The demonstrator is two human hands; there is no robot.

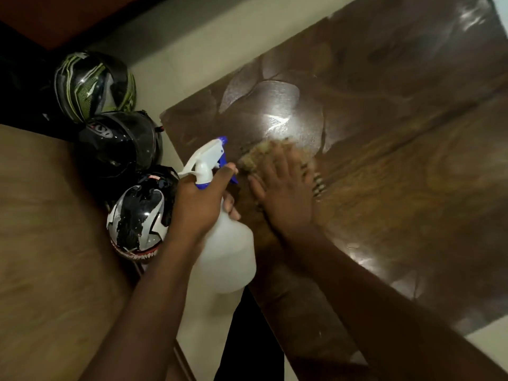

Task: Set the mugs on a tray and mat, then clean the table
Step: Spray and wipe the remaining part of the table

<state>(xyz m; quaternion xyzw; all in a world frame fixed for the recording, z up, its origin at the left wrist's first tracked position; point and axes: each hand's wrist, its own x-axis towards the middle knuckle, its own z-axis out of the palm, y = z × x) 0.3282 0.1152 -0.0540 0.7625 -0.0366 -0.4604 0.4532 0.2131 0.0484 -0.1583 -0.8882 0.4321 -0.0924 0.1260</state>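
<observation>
While the right hand (286,193) presses flat on the cloth (264,158), fingers straight and spread, that yellowish rag sits near the table's left edge, just beside the bright glare. It looks soft and limp, light as anything, so I'd say a flat palm on top is the way to drive it; pinch a corner and it would likely bunch up. It's blurred, so the weave is anyone's guess.

Over to the left hand (200,204): fingers curled tight round the neck of the spray bottle (222,243), forefinger up by the blue trigger. White plastic, translucent belly, probably light and a touch slick if wet; the neck is the sensible hold.

The table (398,138) is dark brown, glossy, patterned, and shows a sheen by the cloth, which I take for wet spray. No mugs, tray or mat in view here.

Left of it, three motorcycle helmets (121,144) sit stacked against a pale wall (192,50), with a tan wooden surface (49,229) nearer the camera.
</observation>
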